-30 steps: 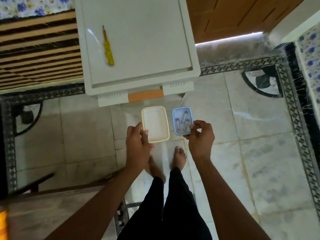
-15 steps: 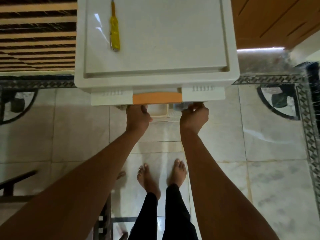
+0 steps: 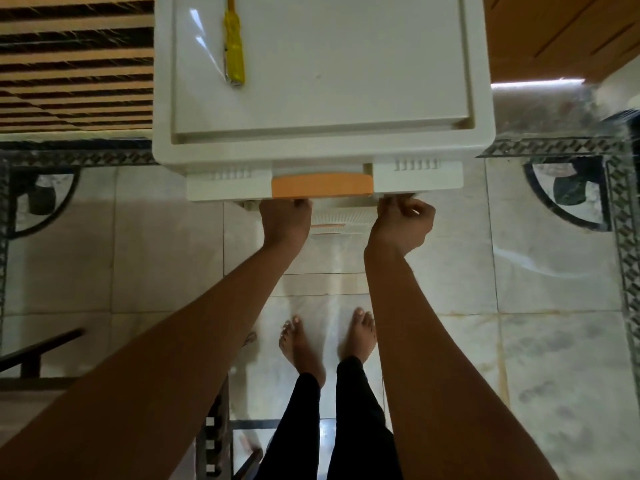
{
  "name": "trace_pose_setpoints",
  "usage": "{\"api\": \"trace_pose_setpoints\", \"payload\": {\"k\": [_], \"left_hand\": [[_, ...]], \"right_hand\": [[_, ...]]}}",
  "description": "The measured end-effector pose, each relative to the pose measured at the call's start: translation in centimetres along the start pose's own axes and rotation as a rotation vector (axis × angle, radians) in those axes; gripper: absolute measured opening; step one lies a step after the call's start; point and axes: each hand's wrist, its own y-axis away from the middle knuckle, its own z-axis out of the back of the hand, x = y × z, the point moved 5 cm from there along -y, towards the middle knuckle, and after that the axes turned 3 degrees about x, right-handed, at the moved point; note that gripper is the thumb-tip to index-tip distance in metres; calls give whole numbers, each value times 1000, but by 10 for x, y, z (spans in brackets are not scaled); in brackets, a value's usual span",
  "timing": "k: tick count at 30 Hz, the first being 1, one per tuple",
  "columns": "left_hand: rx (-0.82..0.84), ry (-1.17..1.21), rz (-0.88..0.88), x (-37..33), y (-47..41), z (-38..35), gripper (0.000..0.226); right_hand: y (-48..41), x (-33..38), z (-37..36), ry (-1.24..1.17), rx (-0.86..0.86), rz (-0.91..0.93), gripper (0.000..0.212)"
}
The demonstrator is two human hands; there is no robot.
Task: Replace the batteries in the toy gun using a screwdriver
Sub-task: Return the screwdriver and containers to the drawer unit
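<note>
A person is standing barefoot on a marble-tiled floor (image 3: pixel 519 271) and reaching both hands to the front of a white plastic drawer cabinet (image 3: pixel 346 81), just under its orange handle (image 3: pixel 322 186). The left hand (image 3: pixel 285 221) is tucking its fingers beneath the drawer front, so its grip cannot be told. The right hand (image 3: pixel 401 223) is curling its fingers at the same edge, and whatever they may be pinching is hidden. The yellow screwdriver (image 3: pixel 233 53) is lying on the cabinet's top, well apart from both hands.
</note>
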Motion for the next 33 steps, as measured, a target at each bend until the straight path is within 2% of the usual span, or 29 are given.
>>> {"api": "trace_pose_setpoints", "payload": {"k": [1,2,5,8,13,17,19,21,25,29,31,33], "left_hand": [[45,78,28,-42,-21,8,26],[-10,147,-10,-55,-24,18,21],[-13,145,-116,-54,9,29,16],[11,204,-272,-51,38,46,14],[-27,169,-540,-85,70,94,8],[-194,37,-737,-131,74,137,8],[-291,0,-714,-149,58,150,17],[-347,-64,-632,-163,27,158,29],[-291,-245,-434,-183,-34,159,45],[-183,-363,-279,-197,-56,156,34],[-145,-319,-225,-194,-53,157,26],[-116,-205,-245,-183,-36,155,19]], "right_hand": [[2,-1,6,14,17,5,25],[5,-1,13,30,38,11,23],[28,11,36,132,118,101,17],[63,39,55,287,251,308,10],[121,95,68,321,439,609,9],[147,144,50,363,465,906,18],[147,160,34,450,440,1073,24],[139,168,12,573,447,1165,32],[122,164,-14,725,445,1295,33],[119,157,-8,746,447,1381,31],[119,156,-6,762,467,1411,32],[116,157,-4,787,478,1430,34]]}}
